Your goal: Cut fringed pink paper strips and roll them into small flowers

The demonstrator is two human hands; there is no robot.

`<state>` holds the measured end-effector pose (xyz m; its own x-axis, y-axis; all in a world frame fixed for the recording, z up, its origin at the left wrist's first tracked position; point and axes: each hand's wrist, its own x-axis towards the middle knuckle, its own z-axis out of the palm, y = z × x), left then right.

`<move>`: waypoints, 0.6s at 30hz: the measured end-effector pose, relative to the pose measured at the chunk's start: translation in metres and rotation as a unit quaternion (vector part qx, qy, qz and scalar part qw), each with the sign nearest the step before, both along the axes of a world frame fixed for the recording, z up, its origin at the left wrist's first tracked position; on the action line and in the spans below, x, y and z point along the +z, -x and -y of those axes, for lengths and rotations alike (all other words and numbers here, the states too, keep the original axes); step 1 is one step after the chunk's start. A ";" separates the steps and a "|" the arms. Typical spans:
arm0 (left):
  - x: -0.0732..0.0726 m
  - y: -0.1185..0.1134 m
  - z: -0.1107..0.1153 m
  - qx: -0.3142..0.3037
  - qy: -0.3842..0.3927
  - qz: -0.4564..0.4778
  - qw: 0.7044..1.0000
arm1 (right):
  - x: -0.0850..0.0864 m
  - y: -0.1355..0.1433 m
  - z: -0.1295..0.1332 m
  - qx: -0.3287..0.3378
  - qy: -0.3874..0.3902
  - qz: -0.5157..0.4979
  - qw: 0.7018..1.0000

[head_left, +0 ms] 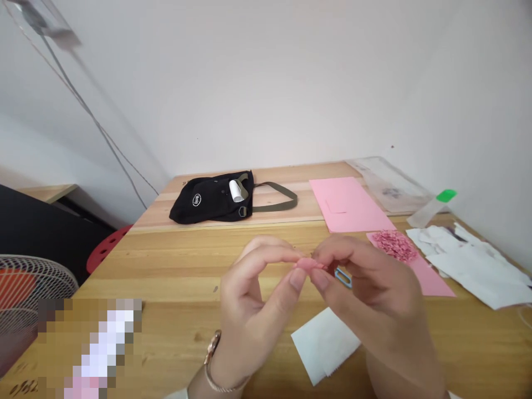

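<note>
Between the fingertips of both hands is a small pink piece (308,264), perhaps paper. My left hand (261,293) pinches its left side with thumb and forefinger, and a bracelet circles that wrist. On the right side, my right hand (369,299) pinches the same piece. A light blue-rimmed object (343,278) shows behind the right fingers, partly hidden. Below the hands lies a folded white paper (322,346) on the wooden table (166,310). Beyond the right hand, a pile of small pink shreds (394,245) rests on a pink sheet (436,280).
A black bag (208,199) with a strap lies at the back. Pink sheets (357,208), a clear plastic sleeve (390,185), a green-capped container (432,208) and white papers (477,269) are on the right. A fan (33,293) stands left.
</note>
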<state>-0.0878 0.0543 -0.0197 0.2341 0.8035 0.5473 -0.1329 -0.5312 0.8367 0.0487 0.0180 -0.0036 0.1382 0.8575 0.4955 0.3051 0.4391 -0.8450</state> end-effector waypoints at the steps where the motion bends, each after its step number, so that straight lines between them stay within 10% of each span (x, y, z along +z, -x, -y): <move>1: 0.001 0.001 0.000 0.001 -0.007 -0.014 1.000 | 0.002 -0.003 0.000 0.022 0.017 0.008 1.000; 7: 0.006 0.005 0.000 -0.041 -0.026 -0.079 0.996 | 0.006 -0.014 -0.002 0.129 0.096 0.009 0.987; 18: 0.005 0.005 0.004 0.001 -0.040 -0.035 0.999 | 0.003 -0.010 -0.003 0.103 0.105 -0.014 0.989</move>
